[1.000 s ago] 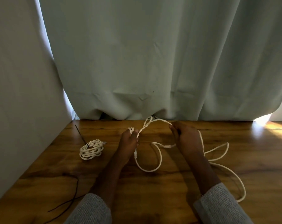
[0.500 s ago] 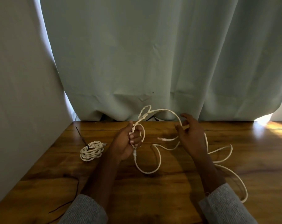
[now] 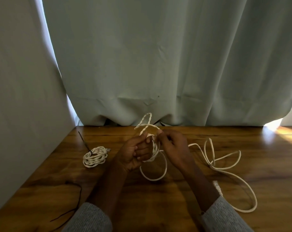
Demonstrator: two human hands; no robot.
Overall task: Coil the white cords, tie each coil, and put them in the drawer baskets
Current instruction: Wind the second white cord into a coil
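A long white cord point(image 3: 225, 171) sprawls in loose loops across the wooden table point(image 3: 267, 156) to the right. My left hand point(image 3: 133, 154) is raised at the middle of the table with a few turns of that cord wound around its fingers. My right hand point(image 3: 173, 146) is right beside it, pinching the cord just above the wound turns. A finished white coil point(image 3: 95, 156) lies on the table to the left, bound by a dark tie that sticks up from it. No drawer or basket is in view.
A thin black cord or tie point(image 3: 75, 203) lies near the table's front left. A grey wall point(image 3: 24, 114) bounds the table on the left and a pale curtain point(image 3: 158, 64) hangs along its far edge. Sunlight falls on the far right corner.
My right hand has come in from the right to meet my left hand, laying another turn of cord around the left fingers. The loose loops on the right have shifted a little.
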